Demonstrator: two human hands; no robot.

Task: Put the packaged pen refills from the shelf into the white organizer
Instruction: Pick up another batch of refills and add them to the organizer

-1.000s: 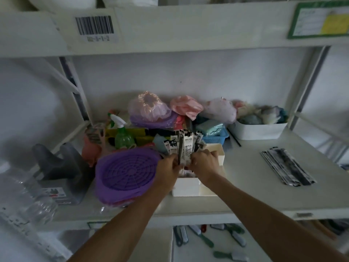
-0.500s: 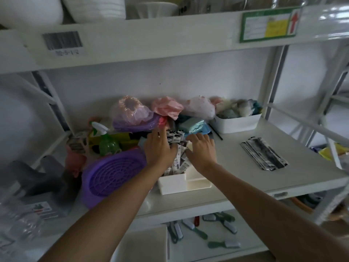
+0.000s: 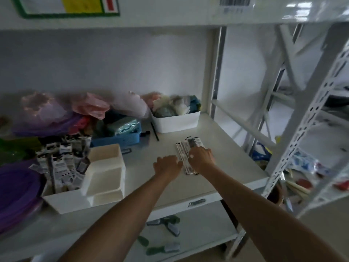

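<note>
White metal shelf (image 3: 217, 129) crowded at left and back with bags and bins, bare at right. White organizer (image 3: 105, 178) near the front edge at left, its leftmost compartment already stuffed with upright packaged refills (image 3: 62, 163), the other compartments empty. Well to its right, flat stack of packaged pen refills (image 3: 186, 148) under both hands: right hand (image 3: 201, 159) curled over it, left hand (image 3: 167, 165) at its left edge, grip closure impossible to tell; likely gathering step, next calling for a firm pinch, a lift and a carry left.
</note>
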